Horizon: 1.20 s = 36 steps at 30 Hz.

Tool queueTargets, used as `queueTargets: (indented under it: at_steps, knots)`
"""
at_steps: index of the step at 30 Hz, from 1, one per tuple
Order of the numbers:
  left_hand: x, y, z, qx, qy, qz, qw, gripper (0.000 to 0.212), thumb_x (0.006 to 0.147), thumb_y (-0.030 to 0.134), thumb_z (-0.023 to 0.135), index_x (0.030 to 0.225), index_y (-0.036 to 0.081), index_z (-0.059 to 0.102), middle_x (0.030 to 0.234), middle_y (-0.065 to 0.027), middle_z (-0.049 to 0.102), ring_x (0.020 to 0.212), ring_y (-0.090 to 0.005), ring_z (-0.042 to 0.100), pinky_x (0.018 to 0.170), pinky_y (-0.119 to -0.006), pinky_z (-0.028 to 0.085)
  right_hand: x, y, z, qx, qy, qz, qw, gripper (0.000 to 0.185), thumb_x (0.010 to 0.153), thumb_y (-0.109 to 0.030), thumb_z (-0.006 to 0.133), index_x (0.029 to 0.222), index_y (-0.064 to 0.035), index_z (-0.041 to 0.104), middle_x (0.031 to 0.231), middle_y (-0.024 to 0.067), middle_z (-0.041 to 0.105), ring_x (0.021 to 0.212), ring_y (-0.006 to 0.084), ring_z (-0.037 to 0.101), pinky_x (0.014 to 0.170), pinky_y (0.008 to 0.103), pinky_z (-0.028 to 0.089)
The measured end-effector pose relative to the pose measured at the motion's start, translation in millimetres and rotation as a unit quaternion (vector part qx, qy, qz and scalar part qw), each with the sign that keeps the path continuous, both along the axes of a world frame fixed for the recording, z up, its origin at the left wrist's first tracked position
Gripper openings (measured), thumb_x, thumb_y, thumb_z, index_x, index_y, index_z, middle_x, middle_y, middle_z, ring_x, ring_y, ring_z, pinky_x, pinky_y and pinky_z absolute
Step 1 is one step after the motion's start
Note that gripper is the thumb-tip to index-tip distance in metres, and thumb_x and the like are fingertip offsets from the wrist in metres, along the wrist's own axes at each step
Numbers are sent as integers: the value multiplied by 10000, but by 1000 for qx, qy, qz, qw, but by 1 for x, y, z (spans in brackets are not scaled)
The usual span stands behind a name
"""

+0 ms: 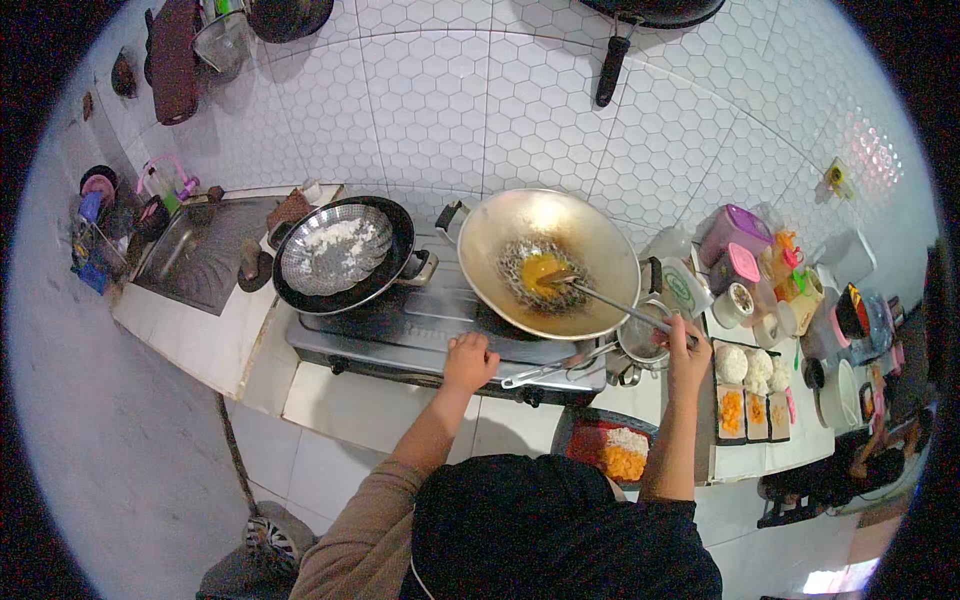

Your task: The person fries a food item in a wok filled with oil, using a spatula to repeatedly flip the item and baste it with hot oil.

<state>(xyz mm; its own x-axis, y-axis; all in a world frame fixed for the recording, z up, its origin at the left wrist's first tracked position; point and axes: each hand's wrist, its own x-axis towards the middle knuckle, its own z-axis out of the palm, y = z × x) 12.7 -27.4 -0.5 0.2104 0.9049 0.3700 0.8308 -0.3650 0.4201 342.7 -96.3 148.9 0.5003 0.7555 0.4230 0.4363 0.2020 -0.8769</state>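
Observation:
My right hand (686, 349) grips the handle of a metal spatula (626, 307). The spatula's head reaches into a wide wok (480, 262) on the right burner, touching a yellow egg-like mass (541, 271) in bubbling oil. My left hand (471, 361) rests on the front edge of the gas stove (427, 322), its fingers curled together and nothing visible in them. On the left burner sits a black pan (409, 232), with a perforated metal basin (304, 259) in it. White bits, perhaps rice or flour, lie in that basin. A wire strainer (643, 337) stands beside the wok.
To the right, a tray (750, 439) holds white rice mounds (731, 365) and orange food portions (731, 412). Lidded tubs (742, 262) crowd behind it. Below the stove is a basin (585, 442) with rice and orange food. A sink (195, 255) lies at left; another person (874, 457) sits far right.

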Motion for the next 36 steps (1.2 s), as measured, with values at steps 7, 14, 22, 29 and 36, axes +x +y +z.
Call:
queueTargets:
  at_steps: [7,14,22,29,36]
  knots:
    - [-1,2,-13,12,-3,-2,1000,244,716,229,541,818,13,591,885,-145,601,879,-307,554,801,-451,399,9,-52,79,18,22,-35,999,338,911,-254,553,825,61,642,717,129,640,568,164,618,543,268,514]
    - [0,1,-15,47,10,1,999,248,714,235,544,816,13,585,842,-146,593,848,-313,553,794,-449,401,3,-89,115,33,-44,-10,998,289,896,-177,571,761,65,650,682,131,642,530,156,590,515,266,478]
    - [1,1,-13,59,-1,2,998,237,716,242,538,791,19,572,829,-157,595,834,-325,560,777,-455,403,-32,-39,18,-1,11,-31,999,327,906,-245,563,838,63,649,661,117,637,549,151,606,534,251,483]
    - [2,-1,0,29,-2,9,1000,222,716,235,554,786,25,573,844,-143,603,847,-317,569,764,-451,414,-1,-10,-14,74,-57,-29,995,365,925,-273,525,867,66,649,723,124,647,615,164,629,586,259,499]
    - [-1,-1,-12,19,-14,3,1000,201,712,225,564,778,36,575,857,-123,607,861,-299,568,774,-433,414,33,-58,103,21,-118,11,993,337,923,-205,520,806,75,666,676,107,648,606,142,596,598,264,477]
